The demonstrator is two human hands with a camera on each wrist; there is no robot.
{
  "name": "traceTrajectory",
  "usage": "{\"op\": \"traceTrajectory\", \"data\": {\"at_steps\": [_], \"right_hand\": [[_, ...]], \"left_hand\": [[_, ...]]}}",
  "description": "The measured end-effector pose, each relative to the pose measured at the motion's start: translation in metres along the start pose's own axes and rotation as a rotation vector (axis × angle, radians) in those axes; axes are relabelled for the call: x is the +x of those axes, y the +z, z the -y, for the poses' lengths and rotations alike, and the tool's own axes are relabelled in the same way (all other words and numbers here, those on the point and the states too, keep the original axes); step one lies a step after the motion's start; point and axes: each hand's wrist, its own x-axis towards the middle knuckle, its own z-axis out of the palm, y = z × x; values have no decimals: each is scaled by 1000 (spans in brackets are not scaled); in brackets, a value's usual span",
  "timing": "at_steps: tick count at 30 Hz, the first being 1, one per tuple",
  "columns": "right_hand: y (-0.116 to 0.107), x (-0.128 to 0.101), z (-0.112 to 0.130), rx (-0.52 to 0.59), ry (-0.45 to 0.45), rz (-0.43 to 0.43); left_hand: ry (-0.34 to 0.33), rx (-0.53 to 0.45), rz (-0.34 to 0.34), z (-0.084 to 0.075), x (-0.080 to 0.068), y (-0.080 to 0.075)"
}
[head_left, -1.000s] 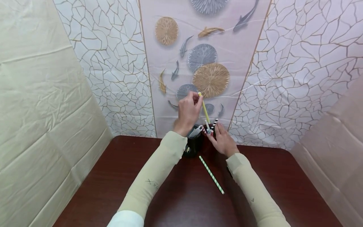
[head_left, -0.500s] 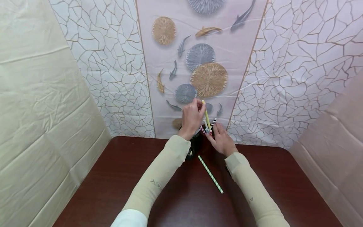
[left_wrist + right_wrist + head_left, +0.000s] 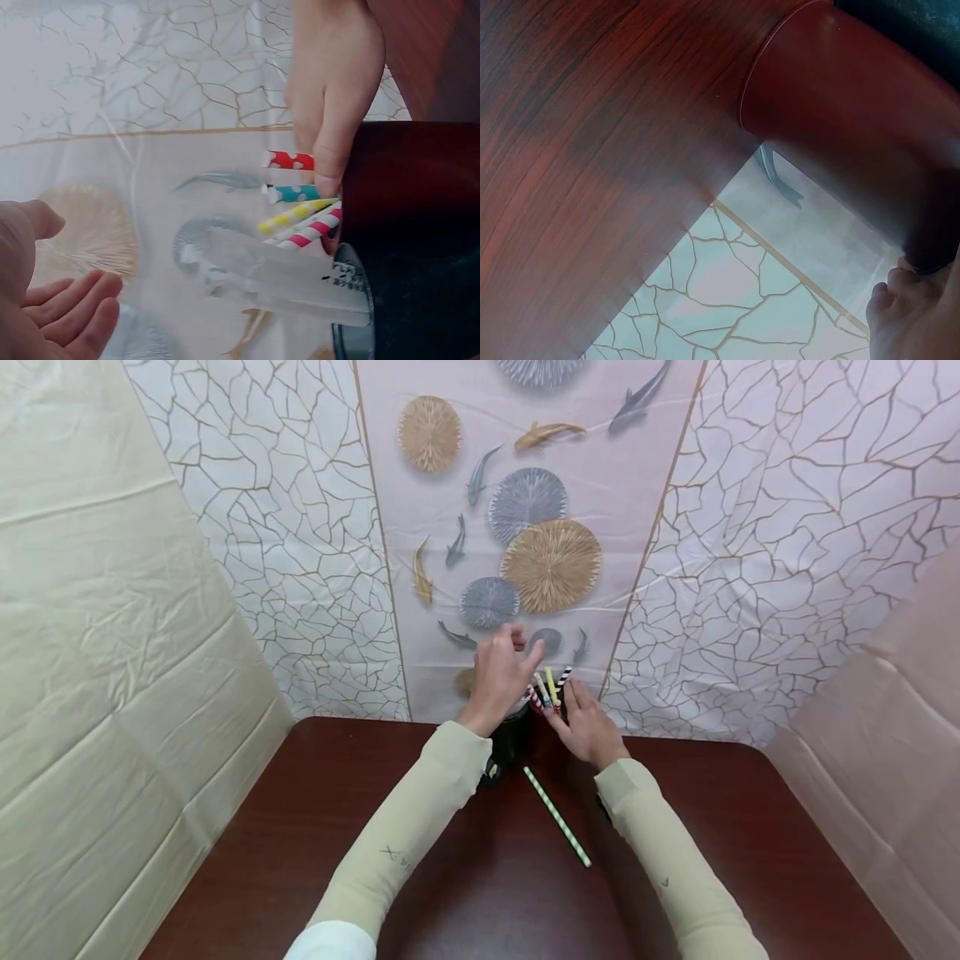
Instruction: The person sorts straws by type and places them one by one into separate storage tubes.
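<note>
My left hand [image 3: 498, 677] hovers above the cups with its thumb and fingers spread apart, holding nothing. In the left wrist view its fingers [image 3: 75, 315] are loosely bent. At the dark red cup [image 3: 847, 112], my right hand [image 3: 592, 728] holds the rim, its thumb beside the straws. Several patterned paper straws stand tilted in this cup, among them a yellow straw [image 3: 551, 682], a black-and-white striped straw [image 3: 564, 677], a red dotted straw [image 3: 291, 160] and a pink-and-white striped straw [image 3: 315, 229]. Their lower ends are hidden inside.
A black cup [image 3: 510, 742] stands close to the left of the red one, with clear-wrapped white items [image 3: 277, 274] sticking out. One green-and-white striped straw [image 3: 557, 817] lies on the dark wooden table [image 3: 300, 860]. A patterned cloth backdrop [image 3: 675, 652] hangs right behind the cups.
The yellow straw, earlier pinched in my left hand, has gone down among the other straws in the red cup. My left hand has let go and opened. The right hand stays at the rim.
</note>
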Motion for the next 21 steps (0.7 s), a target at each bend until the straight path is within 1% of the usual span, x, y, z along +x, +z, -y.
{"op": "traceTrajectory", "data": {"at_steps": [4,8,11,16,21], "right_hand": [[0,0,0,-2,-5,-10],[0,0,0,-3,-7,-16],[0,0,0,-6,-7,-12],[-1,0,0,-6,-7,-9],[-1,1,0,-12,-6,-8]], "left_hand": [[26,40,27,-3,-7,-11],[43,73,77,-5,-16,-18],[41,88,120,-4,-23,-22],[26,122,188,-2,-34,-22],[-11,148,263,4,-45,-17]]}}
